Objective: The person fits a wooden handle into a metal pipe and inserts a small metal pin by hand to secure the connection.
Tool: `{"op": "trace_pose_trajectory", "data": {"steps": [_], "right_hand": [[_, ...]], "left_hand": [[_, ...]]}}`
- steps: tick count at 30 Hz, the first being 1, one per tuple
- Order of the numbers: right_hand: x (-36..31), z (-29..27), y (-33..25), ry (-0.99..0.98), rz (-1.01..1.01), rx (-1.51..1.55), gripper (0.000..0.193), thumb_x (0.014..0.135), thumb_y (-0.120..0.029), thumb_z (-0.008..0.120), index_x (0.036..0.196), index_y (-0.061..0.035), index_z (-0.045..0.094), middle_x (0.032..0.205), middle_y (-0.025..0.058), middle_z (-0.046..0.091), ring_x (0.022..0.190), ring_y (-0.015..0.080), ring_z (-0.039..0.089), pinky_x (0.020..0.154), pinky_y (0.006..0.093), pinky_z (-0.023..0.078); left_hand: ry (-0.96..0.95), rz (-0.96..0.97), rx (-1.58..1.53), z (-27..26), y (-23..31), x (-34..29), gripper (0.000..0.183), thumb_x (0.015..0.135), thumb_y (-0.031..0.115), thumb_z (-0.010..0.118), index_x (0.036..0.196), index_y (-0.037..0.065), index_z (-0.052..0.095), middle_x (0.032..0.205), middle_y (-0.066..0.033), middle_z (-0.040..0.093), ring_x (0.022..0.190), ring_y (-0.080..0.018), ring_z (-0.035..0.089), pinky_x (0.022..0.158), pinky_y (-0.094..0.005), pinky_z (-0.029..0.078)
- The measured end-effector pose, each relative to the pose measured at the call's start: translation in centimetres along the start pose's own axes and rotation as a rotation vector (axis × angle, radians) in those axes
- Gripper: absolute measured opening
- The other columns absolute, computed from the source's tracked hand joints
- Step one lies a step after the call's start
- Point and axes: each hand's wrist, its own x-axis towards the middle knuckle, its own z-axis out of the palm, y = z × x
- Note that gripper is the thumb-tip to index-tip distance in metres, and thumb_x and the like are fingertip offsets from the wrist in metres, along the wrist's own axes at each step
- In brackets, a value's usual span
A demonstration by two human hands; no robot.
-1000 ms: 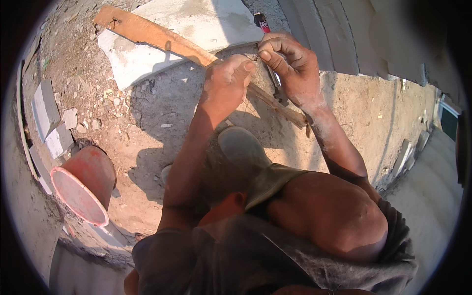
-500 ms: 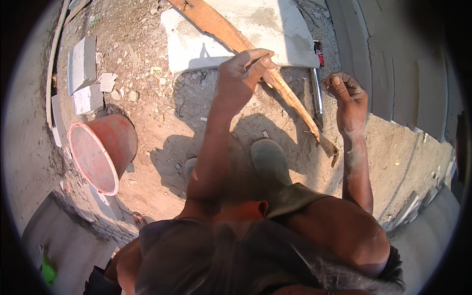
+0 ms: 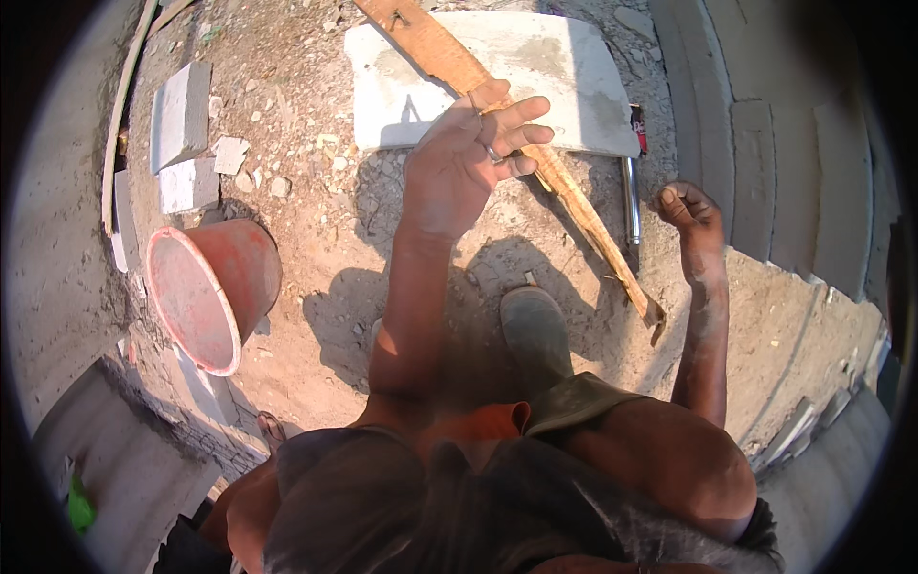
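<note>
My left hand (image 3: 464,167) is open, palm up and fingers spread, with a ring on one finger. It hovers over the middle of a rough wooden plank (image 3: 435,48), hiding part of it. The plank slants across a pale slab (image 3: 574,86), and its narrow, splintered end reaches down to the right. To the right, my right hand (image 3: 690,212) is raised with curled fingers, thumb against the forefinger. Whatever it may be pinching is too small to make out. Between that hand and the plank lies a shiny metal tube (image 3: 631,201).
A reddish bucket (image 3: 256,273) lies tipped at the left, below pale blocks (image 3: 182,115). By the slab's right corner is a small red-and-black object (image 3: 639,131). Grey steps (image 3: 751,182) rise at the right. My shoe (image 3: 535,330) stands on stony ground.
My left hand has gone from a closed pinch to spread fingers. My right hand has dropped slightly and curled tighter. The whole view has shifted a little.
</note>
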Motion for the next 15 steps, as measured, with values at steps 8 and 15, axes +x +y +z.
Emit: {"op": "trace_pose_trajectory", "data": {"steps": [8, 15], "right_hand": [[0.7, -0.8, -0.5, -0.046, 0.055, -0.077, 0.018, 0.097, -0.024, 0.067, 0.096, -0.0062, 0.068, 0.085, 0.0001, 0.067, 0.078, 0.0095, 0.053, 0.077, 0.0255, 0.042], [0.5, -2.7, 1.1, 0.020, 0.086, -0.096, 0.019, 0.098, -0.026, 0.067, 0.100, -0.0065, 0.067, 0.088, -0.0002, 0.066, 0.083, 0.0100, 0.059, 0.079, 0.0273, 0.050]], "left_hand": [[-0.047, 0.038, -0.189, -1.2, 0.8, 0.0, 0.056, 0.104, 0.030, 0.039, 0.146, -0.006, 0.037, 0.146, -0.0354, 0.042, 0.128, -0.0422, 0.053, 0.102, -0.0535, 0.047], [0.047, 0.603, -0.202, -4.4, 5.5, -0.6, 0.036, 0.105, 0.021, 0.045, 0.137, 0.005, 0.047, 0.142, -0.0155, 0.055, 0.117, -0.0271, 0.061, 0.093, -0.0429, 0.050]]}}
